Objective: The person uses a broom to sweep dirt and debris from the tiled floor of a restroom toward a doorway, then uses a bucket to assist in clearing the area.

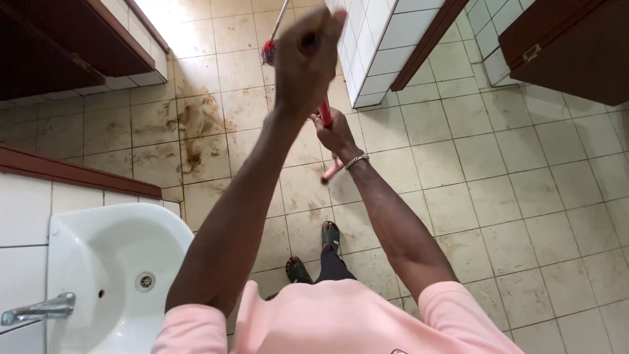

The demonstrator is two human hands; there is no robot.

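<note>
Grimy tiled floor point(458, 196), brown stain by the sink point(98, 262). Your left hand point(304, 56) and right hand point(334, 131) are both clamped round the red mop handle point(325, 115), mop head point(269, 51) resting on tiles ahead.

Red-handled mop point(325, 113) upright, tilted; head point(268, 51) on stained floor tiles.

A white washbasin point(98, 262) sits at the lower left, with a metal tap point(39, 309) at its near edge. Beyond the washbasin, brown stains point(196, 134) mark the beige floor tiles point(524, 196). Far right of the washbasin stands a white-tiled partition point(383, 46), and further right a dark wooden door point(576, 46).
</note>
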